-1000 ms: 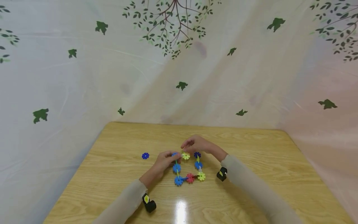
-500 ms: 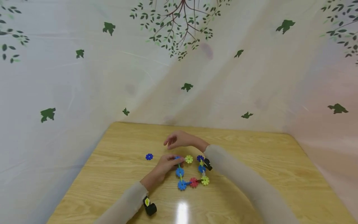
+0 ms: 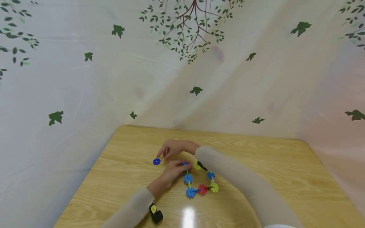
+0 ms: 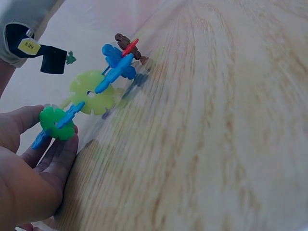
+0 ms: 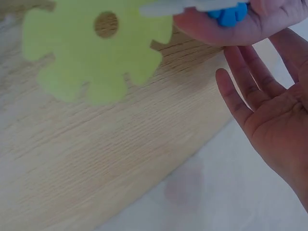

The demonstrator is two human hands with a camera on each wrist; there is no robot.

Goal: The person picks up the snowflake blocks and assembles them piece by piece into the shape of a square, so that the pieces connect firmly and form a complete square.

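My left hand (image 3: 171, 172) pinches a blue disc (image 3: 185, 165) at the far left corner of a ring-shaped chain of notched plastic flower discs. In the left wrist view, its fingers and thumb are around a green disc (image 4: 57, 123) with blue ones slotted into it. My right hand (image 3: 176, 147) reaches across above the left, index fingertip right at the edge of a loose dark blue flower disc (image 3: 156, 161). Its thumb is apart from the index finger. A pale yellow disc (image 5: 62, 67) fills the right wrist view's upper left. The right sleeve hides the chain's far right corner.
The wooden table (image 3: 119, 183) carries the chain, with a red disc (image 3: 202, 190) and a yellow disc (image 3: 214, 187) on its near side. A light curtain (image 3: 94, 88) with printed leaves hangs behind. Black wrist cameras are strapped over both sleeves.
My right hand has swung left from above the chain's far side to the loose dark blue disc. The left hand keeps its hold on the chain. The head view has shifted slightly.
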